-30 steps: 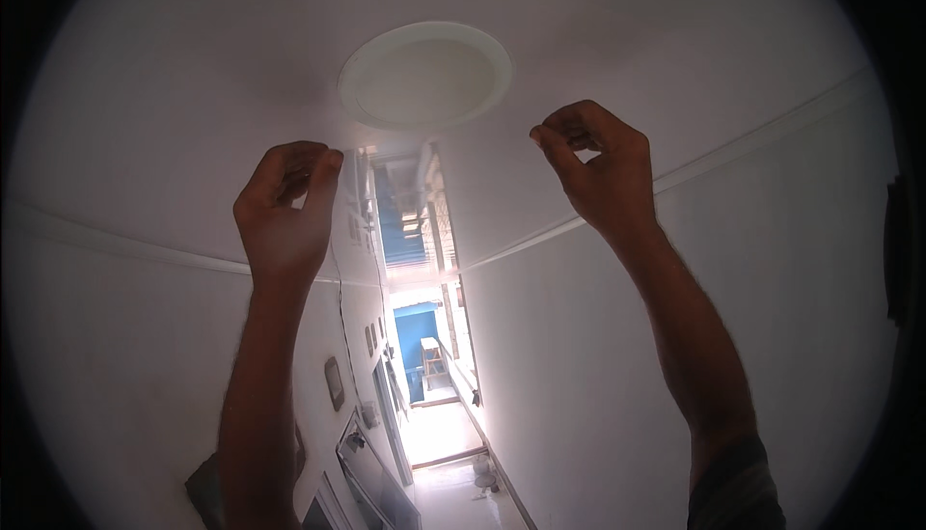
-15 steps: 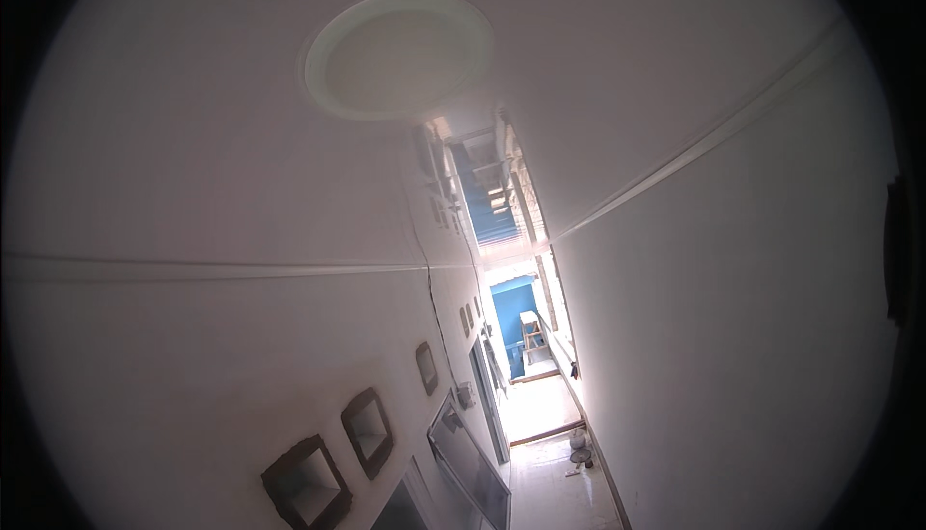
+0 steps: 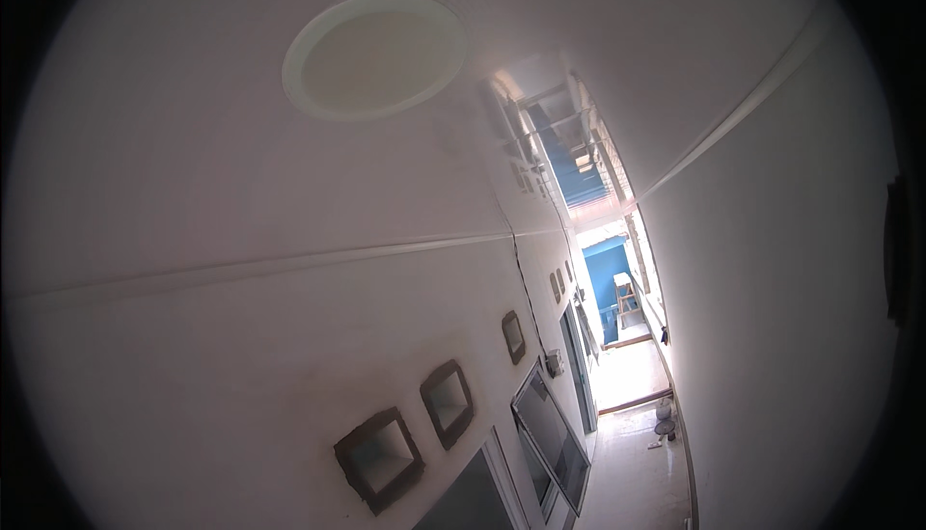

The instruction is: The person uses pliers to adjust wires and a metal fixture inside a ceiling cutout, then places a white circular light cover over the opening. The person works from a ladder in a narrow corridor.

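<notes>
Neither my left hand nor my right hand shows in the head view, so what they hold or touch is hidden. Overhead, a glossy pale ceiling (image 3: 222,163) fills the upper part, with a large round recessed light (image 3: 376,55) set in it. Along the left wall (image 3: 193,366) are square openings with rough brown edges, the nearest one (image 3: 383,458) low in the picture. Beyond them a dark-framed window (image 3: 552,434) hangs tilted out from the wall.
A narrow corridor floor (image 3: 622,472) runs away between the left wall and a plain right wall (image 3: 772,289). Small objects (image 3: 665,424) lie by the right wall's foot. At the bright far end stand a stepladder (image 3: 624,294) and a blue wall (image 3: 603,279).
The view has swung left: the corridor, window and wall openings now sit farther right and slightly higher in the picture. No hand has come into view.
</notes>
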### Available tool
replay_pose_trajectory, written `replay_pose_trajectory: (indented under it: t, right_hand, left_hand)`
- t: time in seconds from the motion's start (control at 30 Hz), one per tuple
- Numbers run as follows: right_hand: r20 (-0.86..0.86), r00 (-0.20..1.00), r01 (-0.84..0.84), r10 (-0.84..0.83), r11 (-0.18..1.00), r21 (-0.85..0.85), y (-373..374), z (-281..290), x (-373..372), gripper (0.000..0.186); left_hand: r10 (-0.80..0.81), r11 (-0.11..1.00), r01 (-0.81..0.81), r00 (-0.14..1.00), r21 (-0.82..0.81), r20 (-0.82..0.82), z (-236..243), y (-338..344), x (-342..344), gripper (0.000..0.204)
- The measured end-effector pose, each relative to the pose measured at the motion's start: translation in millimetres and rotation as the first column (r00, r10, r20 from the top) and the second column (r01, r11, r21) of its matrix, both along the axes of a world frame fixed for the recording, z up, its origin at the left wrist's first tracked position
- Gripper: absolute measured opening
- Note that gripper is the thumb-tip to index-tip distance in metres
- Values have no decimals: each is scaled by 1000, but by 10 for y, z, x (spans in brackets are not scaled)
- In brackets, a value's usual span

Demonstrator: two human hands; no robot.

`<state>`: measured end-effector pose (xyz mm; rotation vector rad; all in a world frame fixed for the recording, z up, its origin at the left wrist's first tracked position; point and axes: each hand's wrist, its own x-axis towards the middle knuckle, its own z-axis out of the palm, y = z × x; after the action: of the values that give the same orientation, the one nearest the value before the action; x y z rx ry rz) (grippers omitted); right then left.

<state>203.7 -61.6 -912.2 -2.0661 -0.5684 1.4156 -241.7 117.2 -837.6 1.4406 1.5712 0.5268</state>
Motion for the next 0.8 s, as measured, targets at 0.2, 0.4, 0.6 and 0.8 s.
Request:
replay_pose_trajectory:
  t: [0.2, 0.4, 0.6, 0.8]
  right_hand:
    - [-29, 999, -41, 42, 998, 36, 403, -20, -25, 21]
    - [-65, 996, -61, 63, 997, 40, 565, -64, -101, 21]
    - [-71, 996, -49, 50, 999, 21, 498, -53, -130, 20]
    - [-72, 997, -5, 6, 1000, 13, 429, -36, -221, 20]
  left_hand:
    - [32, 999, -33, 999, -18, -18, -18, -51, -67, 23]
    - [37, 999, -38, 999, -24, -36, 11, -57, -88, 24]
    - [10, 999, -11, 999, -39, -41, -17, -77, -74, 25]
    - [-50, 998, 49, 998, -38, -41, -96, 90, -110, 27]
